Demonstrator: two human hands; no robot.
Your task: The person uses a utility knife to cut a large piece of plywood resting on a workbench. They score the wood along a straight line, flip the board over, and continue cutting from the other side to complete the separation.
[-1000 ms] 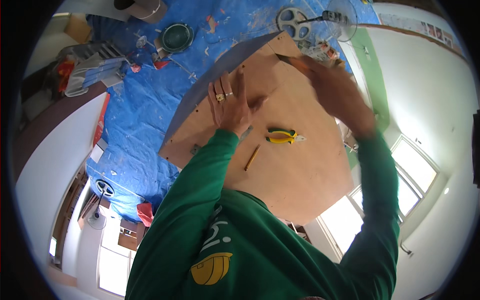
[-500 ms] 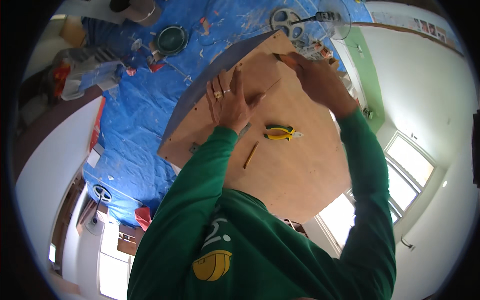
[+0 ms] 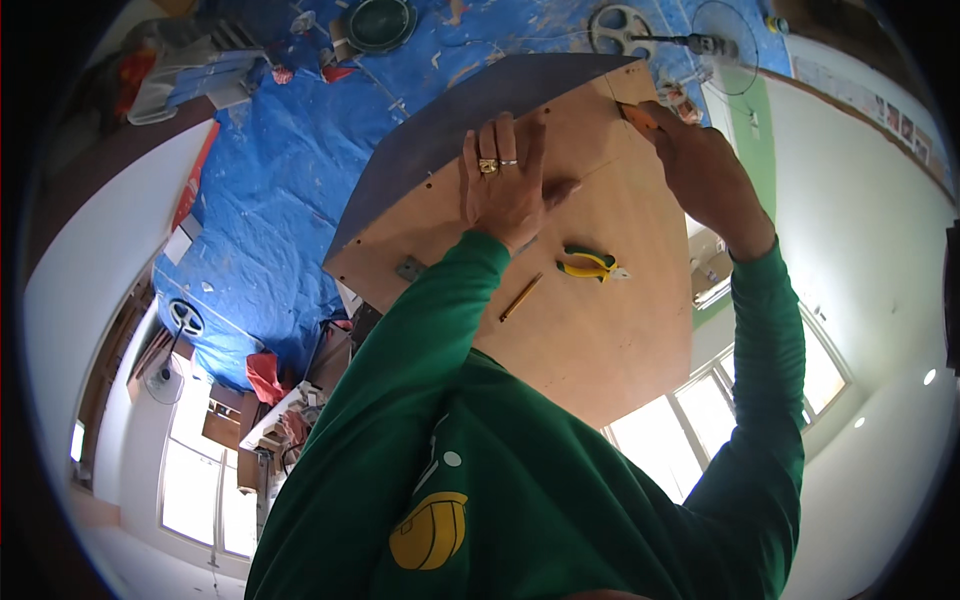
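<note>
A large box-like wooden piece with a bare plywood face (image 3: 600,350) and a grey side (image 3: 450,120) stands before me. My left hand (image 3: 507,185) lies on the plywood near the grey side, fingers stretched, two rings on it, holding nothing. At the far right corner, my right hand (image 3: 700,170) is closed round an orange-handled bladed tool (image 3: 640,118); its dark blade meets the plywood, and its exact kind is unclear. Yellow-and-black pliers (image 3: 592,264) and a pencil (image 3: 521,297) lie on the plywood nearer me. A small metal bracket (image 3: 408,268) sits by my left sleeve.
Blue sheeting (image 3: 270,210) covers the floor. On it are a dark green round tub (image 3: 380,24) and a standing fan with a round base (image 3: 622,32). A second fan (image 3: 186,318) stands at lower left. Windows (image 3: 705,415) are at right.
The view has shifted, so the wooden piece sits differently in it. My right hand has moved the blade closer to the far corner. My left hand stays flat on the plywood.
</note>
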